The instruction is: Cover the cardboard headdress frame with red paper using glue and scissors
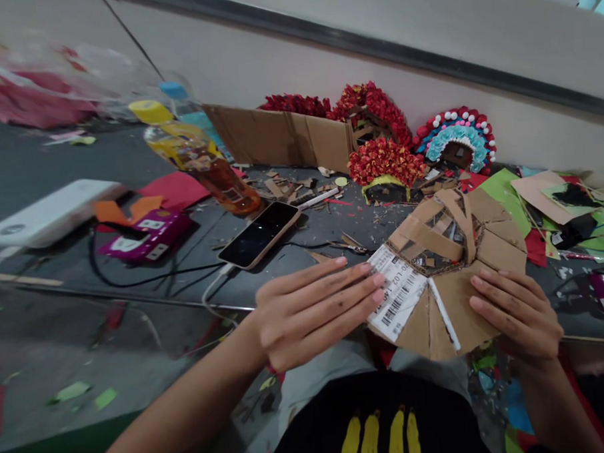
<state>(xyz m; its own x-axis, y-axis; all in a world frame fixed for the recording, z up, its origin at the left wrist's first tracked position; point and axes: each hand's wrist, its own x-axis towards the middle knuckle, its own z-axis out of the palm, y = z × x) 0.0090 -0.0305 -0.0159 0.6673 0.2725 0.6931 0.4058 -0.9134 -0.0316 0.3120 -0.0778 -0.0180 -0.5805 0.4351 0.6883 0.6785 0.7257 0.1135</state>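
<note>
Straight, pressed-together fingers of the left hand (318,306) meet the barcode label (399,290); the right hand (523,313) clasps the cardboard ring (458,303), right of centre.

Whether the left hand pinches cannot be told, its thumb being hidden. A forearm catching the white cable (214,284) could drag the phone (260,235); squeezing hard could buckle the ring along its creases. Upper left, the yellow-capped bottle (212,167) contains amber liquid; beside it, the blue-capped bottle's (203,124) contents are unclear.
</note>
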